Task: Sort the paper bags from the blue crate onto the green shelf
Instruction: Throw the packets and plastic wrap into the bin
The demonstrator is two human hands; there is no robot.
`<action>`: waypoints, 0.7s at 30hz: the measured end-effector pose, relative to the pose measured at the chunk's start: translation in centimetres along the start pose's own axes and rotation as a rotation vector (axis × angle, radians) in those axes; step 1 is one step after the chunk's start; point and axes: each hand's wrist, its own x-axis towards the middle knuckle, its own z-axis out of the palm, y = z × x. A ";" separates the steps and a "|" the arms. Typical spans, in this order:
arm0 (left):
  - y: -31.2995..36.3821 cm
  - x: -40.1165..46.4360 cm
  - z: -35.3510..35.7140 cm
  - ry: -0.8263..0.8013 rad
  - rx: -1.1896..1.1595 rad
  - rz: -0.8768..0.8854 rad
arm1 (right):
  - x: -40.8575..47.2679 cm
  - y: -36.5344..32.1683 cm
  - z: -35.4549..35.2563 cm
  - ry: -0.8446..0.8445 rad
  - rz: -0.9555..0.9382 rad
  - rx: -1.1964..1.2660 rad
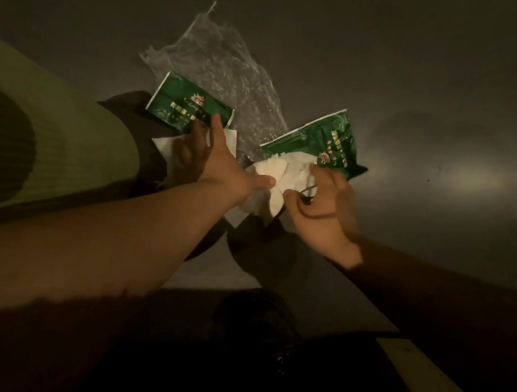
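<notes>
Bags, two of them, green and printed: one lying far, just past the left hand, the other lying near, just beyond the right hand, with crumpled white tissue spilling from its open end. Likely light, thin and crinkly, floppy rather than stiff, perhaps a little slick; best pinched at a sealed edge or corner, or lifted flat under the body so the loose contents do not drop out. Left hand spread flat, fingers wide and straight, pressing on a white sheet and touching the far bag's edge. Right hand half curled over the tissue, fingers narrow, seemingly pinching it; a thin dark loop beside the thumb, cannot tell what. Clear plastic wrap lying crumpled behind both bags. Grey surface smooth and dim, possibly floor or worktop, cannot tell, with a pale glare patch at right. Pale green ribbed form at left, perhaps the shelf's side. No blue crate in sight. Very dark room, foreground lost in shadow.
</notes>
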 end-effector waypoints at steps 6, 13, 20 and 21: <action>-0.4 -2.8 2.8 0.143 -0.109 0.060 | -0.9 -1.0 0.6 -0.036 0.146 0.235; -0.3 -4.8 4.8 0.116 -0.390 0.135 | -1.7 -2.8 2.1 -0.073 0.208 0.515; 0.1 -7.4 5.2 0.022 -0.705 -0.045 | -2.0 -4.3 2.0 -0.225 0.305 0.748; 0.0 -7.8 5.1 0.025 -0.712 -0.047 | -2.1 -4.2 1.9 -0.230 0.318 0.781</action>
